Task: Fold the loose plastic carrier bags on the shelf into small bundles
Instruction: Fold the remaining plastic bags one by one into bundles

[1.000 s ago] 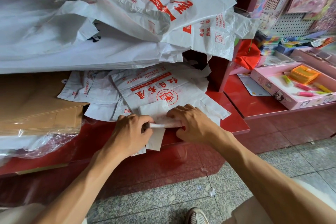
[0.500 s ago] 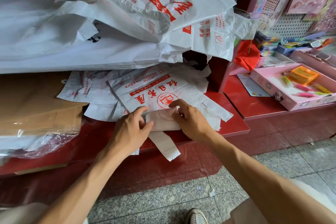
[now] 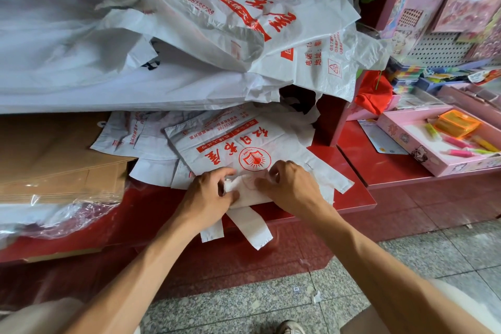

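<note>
Head view: left hand [image 3: 207,192] and right hand [image 3: 288,188] both pinch a half-folded bag [image 3: 248,191] at the red shelf [image 3: 352,198] edge — handles dangling. Thin, slick plastic likely springs open — best held at the folded corners.

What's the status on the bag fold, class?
Left hand and right hand both pinch the half-folded bag. Handles dangle off the shelf. Nothing blocking.

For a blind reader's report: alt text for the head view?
Both hands, left hand and right hand, pinch a half-folded white bag on a red shelf, its handles hanging over the edge; loose printed bags lie behind.
</note>
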The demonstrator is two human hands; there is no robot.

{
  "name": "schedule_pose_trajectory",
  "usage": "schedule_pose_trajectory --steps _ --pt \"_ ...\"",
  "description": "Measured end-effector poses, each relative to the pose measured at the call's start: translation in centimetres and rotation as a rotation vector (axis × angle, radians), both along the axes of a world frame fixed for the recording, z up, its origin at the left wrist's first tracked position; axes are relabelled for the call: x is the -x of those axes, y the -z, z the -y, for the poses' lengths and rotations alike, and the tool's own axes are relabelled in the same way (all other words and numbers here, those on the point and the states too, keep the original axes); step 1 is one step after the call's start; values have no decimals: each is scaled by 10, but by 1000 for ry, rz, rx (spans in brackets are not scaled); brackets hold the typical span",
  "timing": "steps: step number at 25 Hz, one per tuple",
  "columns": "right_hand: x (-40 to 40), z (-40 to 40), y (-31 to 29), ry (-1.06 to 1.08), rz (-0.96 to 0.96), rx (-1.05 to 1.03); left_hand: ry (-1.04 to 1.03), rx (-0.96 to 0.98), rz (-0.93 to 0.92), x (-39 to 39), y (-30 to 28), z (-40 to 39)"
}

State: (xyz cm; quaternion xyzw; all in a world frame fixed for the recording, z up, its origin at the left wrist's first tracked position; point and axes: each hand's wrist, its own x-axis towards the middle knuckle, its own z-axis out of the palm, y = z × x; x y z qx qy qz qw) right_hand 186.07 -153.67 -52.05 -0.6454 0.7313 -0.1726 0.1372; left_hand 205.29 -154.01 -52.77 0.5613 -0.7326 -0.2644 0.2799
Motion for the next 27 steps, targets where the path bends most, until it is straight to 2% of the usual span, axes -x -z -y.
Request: schedule_pose_trajectory --steps 2,6,8,10,14,18,23,27 --pt "1 -1 -4 -2 158 -5 -5 58 -111 3 -6 -3" --pt "0 -7 -22 -17 900 -100 15 -43 -509 2 -19 -7" --pt "1 -8 -28 -53 1011 -69 -8 -109 -675 -2 -19 -6" --pt "2 -7 -30 -53 1038 -99 -23 -153 -744 -6 -20 -6" --pt "-7 -10 -28 -117 1240 -395 39 -188 -692 -15 -22 -9" --pt "-27 -11 -30 -132 1306 -388 10 -175 -498 -43 -21 -17" --pt "-73 -12 -43 -257 1239 -387 31 -90 -158 -89 -35 -51" --pt "-124 -17 -60 -330 1287 -280 -145 -66 87 -164 -47 -95"
